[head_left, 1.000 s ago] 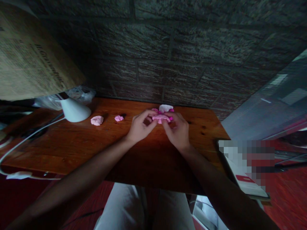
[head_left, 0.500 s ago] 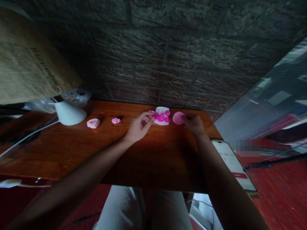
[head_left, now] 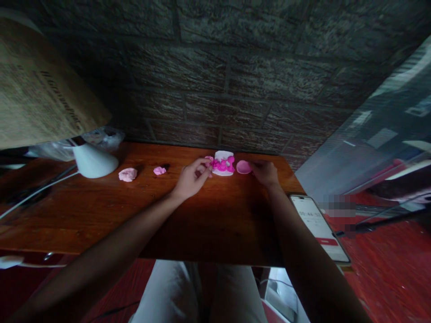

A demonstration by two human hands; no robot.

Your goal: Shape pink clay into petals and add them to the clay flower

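Observation:
My left hand [head_left: 193, 178] has its thumb and fingers closed at the left side of a white clay-like piece [head_left: 223, 155]. They pinch a small pink clay piece [head_left: 209, 159], partly hidden by the fingertips. Bright magenta clay bits [head_left: 222, 166] lie across the white piece. To the right, my right hand [head_left: 267, 173] grips the edge of a flat, round pink clay disc [head_left: 244, 167]. Its fingertips are partly out of sight behind the hand. Two loose lumps sit to the left: a larger pale pink lump [head_left: 128, 174] and a smaller pink lump [head_left: 159, 170].
A lamp with a white base [head_left: 95, 161] and a printed shade [head_left: 50, 94] stands at the left, its cord running off the wooden table [head_left: 144, 220]. A phone [head_left: 318, 226] lies along the right edge. Behind rises a dark brick wall [head_left: 202, 67].
Both hands were together on a pink piece over the white one. My right hand has since moved right with the pink disc, uncovering the magenta bits; my left stays beside them.

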